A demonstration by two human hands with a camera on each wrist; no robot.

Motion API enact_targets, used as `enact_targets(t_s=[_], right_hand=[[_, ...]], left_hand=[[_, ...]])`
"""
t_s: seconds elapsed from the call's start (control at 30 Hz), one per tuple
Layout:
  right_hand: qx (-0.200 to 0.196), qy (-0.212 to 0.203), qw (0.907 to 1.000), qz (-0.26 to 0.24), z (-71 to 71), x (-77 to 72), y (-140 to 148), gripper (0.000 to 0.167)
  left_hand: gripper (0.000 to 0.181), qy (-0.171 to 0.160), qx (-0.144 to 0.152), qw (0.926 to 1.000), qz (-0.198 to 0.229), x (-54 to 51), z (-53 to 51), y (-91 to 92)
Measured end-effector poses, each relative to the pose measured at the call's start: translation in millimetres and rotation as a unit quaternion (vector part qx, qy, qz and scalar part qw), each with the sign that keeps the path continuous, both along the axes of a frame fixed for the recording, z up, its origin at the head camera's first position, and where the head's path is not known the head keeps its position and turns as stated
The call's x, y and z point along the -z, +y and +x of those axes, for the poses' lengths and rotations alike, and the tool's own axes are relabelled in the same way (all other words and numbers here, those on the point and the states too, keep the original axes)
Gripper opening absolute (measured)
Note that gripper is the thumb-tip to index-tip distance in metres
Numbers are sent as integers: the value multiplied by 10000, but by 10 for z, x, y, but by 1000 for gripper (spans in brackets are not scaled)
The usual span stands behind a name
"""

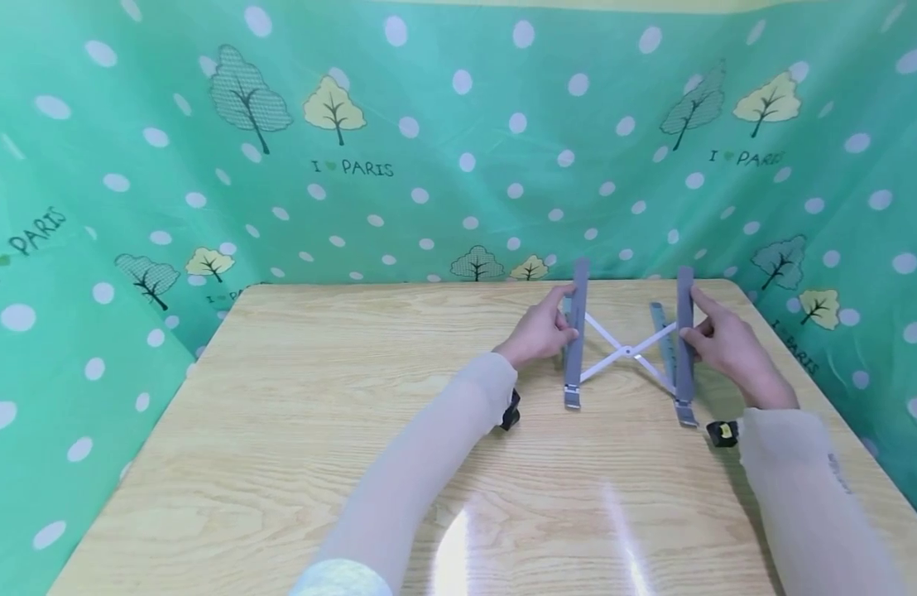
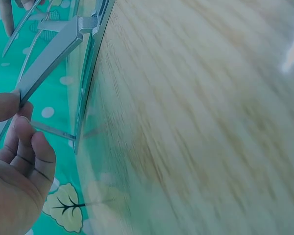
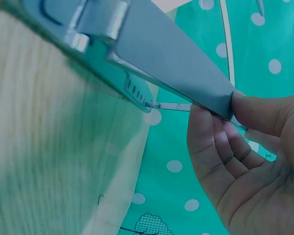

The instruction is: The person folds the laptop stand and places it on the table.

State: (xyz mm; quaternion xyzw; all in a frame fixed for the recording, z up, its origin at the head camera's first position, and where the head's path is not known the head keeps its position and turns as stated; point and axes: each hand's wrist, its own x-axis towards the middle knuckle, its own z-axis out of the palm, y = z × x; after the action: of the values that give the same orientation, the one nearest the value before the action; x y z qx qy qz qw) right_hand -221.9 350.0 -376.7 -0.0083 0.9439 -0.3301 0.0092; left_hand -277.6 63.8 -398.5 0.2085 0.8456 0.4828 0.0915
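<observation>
In the head view, the upper rails (image 1: 685, 306) partly hide the base rails (image 1: 663, 333) of your folding laptop stand (image 1: 628, 352), which stands at the far right of the wooden table (image 1: 317, 414) before a green dotted cloth (image 1: 429, 124), your left hand (image 1: 539, 329) and right hand (image 1: 730, 343) each pinching one upper rail. The left wrist view crops your right hand at its corner, wood grain filling the right side, your left thumb and fingers pinching the rail. In the right wrist view, the near base end is cut off, cloth lies behind, and your right thumb and fingers pinch the other rail.
</observation>
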Motion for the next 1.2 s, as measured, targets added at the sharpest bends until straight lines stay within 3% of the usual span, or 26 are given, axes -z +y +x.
enact_targets(t_s=[1.2], right_hand=[[-132, -80, 9999, -39, -75, 10, -284, 72]], left_hand=[[82, -64, -92, 9997, 214, 27, 16, -304]])
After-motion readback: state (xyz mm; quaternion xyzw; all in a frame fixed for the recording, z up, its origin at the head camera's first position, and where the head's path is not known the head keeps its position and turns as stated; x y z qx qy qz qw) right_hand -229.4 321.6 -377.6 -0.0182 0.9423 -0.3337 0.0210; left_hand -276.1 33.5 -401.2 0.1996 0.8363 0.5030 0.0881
